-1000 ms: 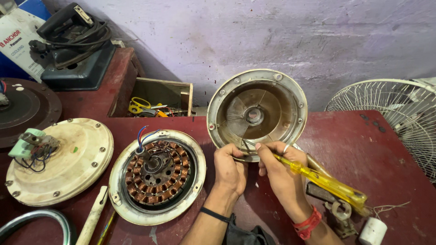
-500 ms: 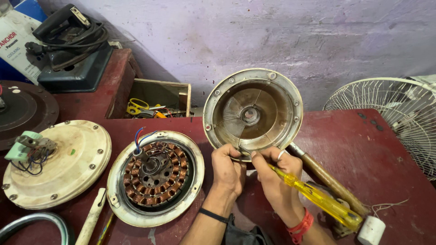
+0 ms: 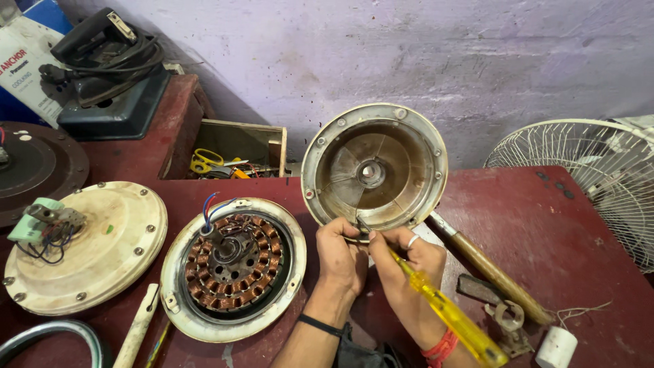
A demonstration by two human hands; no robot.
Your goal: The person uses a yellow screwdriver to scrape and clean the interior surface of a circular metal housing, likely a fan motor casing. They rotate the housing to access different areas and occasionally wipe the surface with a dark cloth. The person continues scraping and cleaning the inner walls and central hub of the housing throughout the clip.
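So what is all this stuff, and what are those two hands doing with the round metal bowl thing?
The picture comes from a camera worn on a person's head, looking down at their own hands over a dark red table. The round bowl thing is a fan motor cover, tipped up on its edge. The left hand steadies its lower rim. The right hand holds a yellow screwdriver with its tip at that rim. Beside them lies the fan's motor, with coils of copper wire, and a cream round cover further left. A wooden-handled tool and a white fan cage are on the right.
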